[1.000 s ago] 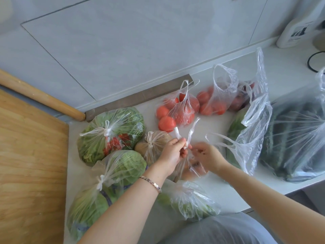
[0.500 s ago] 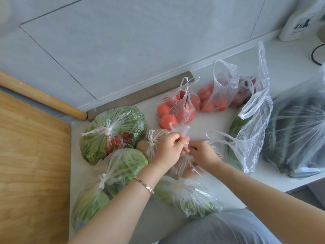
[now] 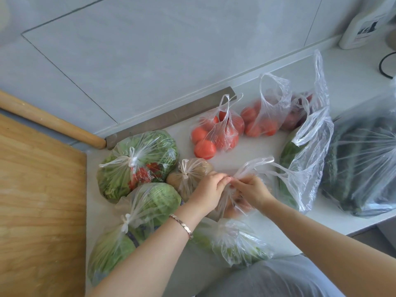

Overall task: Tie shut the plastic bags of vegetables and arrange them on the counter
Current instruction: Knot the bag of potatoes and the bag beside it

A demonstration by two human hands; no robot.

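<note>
Head view: two tomato bags (image 3: pixel 216 133)

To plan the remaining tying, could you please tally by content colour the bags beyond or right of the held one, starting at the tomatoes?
Red tomato bags: 2
Dark red bag: 1
Green vegetable bags: 2
Total: 5

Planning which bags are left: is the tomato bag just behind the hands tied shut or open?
Open. The tomato bag has its two handles standing up, loose and unknotted, unlike the greens bag with a knot on top.
</note>
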